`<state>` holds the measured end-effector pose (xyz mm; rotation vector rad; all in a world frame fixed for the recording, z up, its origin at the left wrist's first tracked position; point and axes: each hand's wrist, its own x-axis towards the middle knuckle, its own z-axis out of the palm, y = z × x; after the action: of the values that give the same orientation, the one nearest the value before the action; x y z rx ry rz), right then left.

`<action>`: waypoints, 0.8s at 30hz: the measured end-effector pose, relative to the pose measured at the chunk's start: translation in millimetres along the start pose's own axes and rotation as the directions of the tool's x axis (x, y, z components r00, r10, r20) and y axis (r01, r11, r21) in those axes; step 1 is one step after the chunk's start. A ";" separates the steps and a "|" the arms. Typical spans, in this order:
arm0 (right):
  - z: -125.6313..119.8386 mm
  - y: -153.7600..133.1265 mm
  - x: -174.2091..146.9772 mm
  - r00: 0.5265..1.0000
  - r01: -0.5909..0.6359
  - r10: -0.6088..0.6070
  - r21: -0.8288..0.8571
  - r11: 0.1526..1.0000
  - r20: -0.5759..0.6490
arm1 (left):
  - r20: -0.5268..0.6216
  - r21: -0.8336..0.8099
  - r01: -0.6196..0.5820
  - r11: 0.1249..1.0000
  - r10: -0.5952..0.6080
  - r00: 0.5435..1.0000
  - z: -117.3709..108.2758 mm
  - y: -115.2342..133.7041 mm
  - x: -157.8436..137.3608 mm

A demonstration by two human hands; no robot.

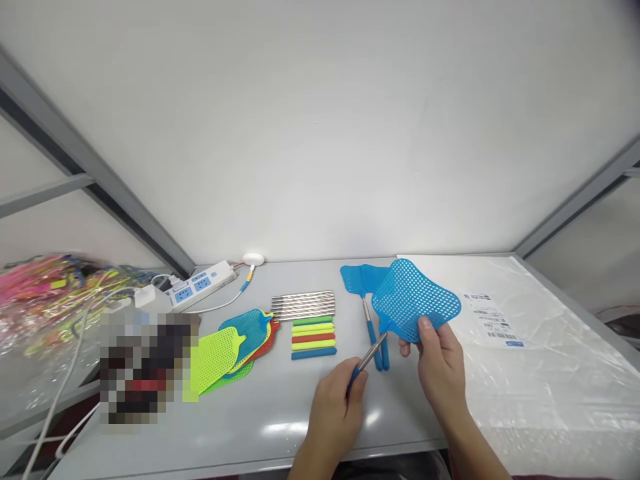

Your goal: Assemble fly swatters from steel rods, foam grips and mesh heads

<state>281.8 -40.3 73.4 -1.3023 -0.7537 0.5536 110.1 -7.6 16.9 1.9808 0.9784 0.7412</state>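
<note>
My left hand [334,403] is closed round the blue handle [355,375] of a metal telescopic rod [373,351]. Between the thumb and fingers of my right hand [441,363] is a blue mesh fly swatter head [413,297], held up above the table. The rod's tip meets the narrow neck of this head; how deep it sits I cannot tell. Just behind lie two blue fly swatters [354,280] with metal rods and blue handles, partly hidden by the raised head.
Several metal rods [303,305] lie side by side above a row of coloured handles [313,338]. Loose mesh heads [217,357] are piled to the left. A power strip [203,285] with cables and bagged coloured items [55,313] are farther left; white plastic packaging [540,393] covers the right side.
</note>
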 end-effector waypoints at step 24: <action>-8.7 -3.5 4.2 1.000 -0.007 0.007 -0.043 0.999 0.007 | -0.026 0.033 -0.048 0.998 0.049 0.998 -0.2 -0.1 0.3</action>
<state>290.9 -43.5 76.8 -1.3437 -0.7711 0.5508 110.1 -7.2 17.0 2.0335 0.9661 0.7847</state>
